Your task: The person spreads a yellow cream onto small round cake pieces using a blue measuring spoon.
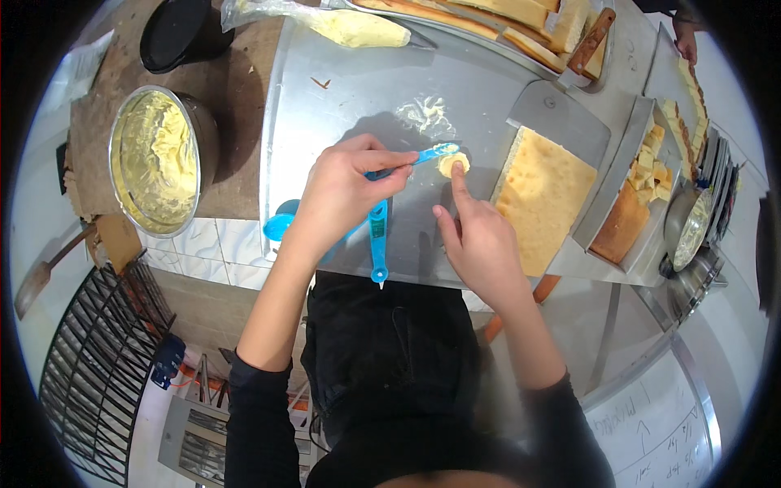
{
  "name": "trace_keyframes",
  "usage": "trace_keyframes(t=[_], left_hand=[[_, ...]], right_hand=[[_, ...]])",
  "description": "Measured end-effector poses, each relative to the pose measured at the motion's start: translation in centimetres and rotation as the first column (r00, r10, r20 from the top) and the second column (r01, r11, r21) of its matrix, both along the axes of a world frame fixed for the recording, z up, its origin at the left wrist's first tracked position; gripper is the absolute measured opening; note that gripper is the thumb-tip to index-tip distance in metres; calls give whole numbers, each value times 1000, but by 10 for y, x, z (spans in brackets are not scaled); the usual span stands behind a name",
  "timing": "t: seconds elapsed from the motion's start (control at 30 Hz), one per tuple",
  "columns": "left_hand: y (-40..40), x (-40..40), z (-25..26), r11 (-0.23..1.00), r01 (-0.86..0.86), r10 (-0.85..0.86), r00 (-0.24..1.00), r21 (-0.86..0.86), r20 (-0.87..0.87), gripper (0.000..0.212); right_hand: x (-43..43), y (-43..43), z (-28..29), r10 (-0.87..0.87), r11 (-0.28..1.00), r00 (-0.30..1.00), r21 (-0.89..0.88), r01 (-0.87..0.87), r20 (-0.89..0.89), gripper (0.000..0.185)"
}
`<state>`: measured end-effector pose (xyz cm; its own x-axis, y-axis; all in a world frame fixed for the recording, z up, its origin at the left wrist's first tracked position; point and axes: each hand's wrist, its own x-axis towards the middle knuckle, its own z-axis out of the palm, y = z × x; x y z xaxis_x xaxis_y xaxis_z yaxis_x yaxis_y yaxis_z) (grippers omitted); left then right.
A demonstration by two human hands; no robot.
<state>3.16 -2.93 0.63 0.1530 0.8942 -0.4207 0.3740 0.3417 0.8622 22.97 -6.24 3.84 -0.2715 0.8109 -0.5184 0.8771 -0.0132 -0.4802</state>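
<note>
My left hand (pixel 351 186) pinches a blue plastic measuring spoon (pixel 434 154) whose upper edge is smeared with cream. At its end, my right index finger touches a small round of pale yellow cream (pixel 448 166); whether this sits in a spoon bowl or on the metal cannot be told. The other fingers of my right hand (pixel 485 247) are apart and hold nothing. More blue measuring spoons spread below my left hand, one handle (pixel 379 241) pointing toward me and a round cup (pixel 279 227) at the left. Beneath lies a metal work surface (pixel 341 73) with a cream smear (pixel 430 116).
Left stands a steel bowl (pixel 155 161) of yellow cream. A filled piping bag (pixel 360 27) lies at the back. Right are a sheet of sponge cake (pixel 543 201), a metal scraper (pixel 561 113), a knife (pixel 592 43) and a pan of cake pieces (pixel 622 226). Another person's hand (pixel 686 43) shows top right.
</note>
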Motion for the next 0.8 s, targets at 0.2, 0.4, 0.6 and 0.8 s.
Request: trace_keyframes(t=[0.2,0.4,0.6,0.8], left_hand=[[6,-9,1,992,122,-121,991,20,-53,22],[9,-5,-11,981,89,-97,995,172,34,21],[13,-11,3,980,154,-154,988,-124,7,25],[5,-2,4,982,48,-34,996,-182,79,26]], right_hand=[[2,-2,-3,-2,1000,1000,19,2,2,60],[-1,0,1,-9,1000,1000,7,9,-6,60],[-1,0,1,-14,1000,1000,-6,15,16,61],[-3,-1,1,-16,1000,1000,-8,16,24,62]])
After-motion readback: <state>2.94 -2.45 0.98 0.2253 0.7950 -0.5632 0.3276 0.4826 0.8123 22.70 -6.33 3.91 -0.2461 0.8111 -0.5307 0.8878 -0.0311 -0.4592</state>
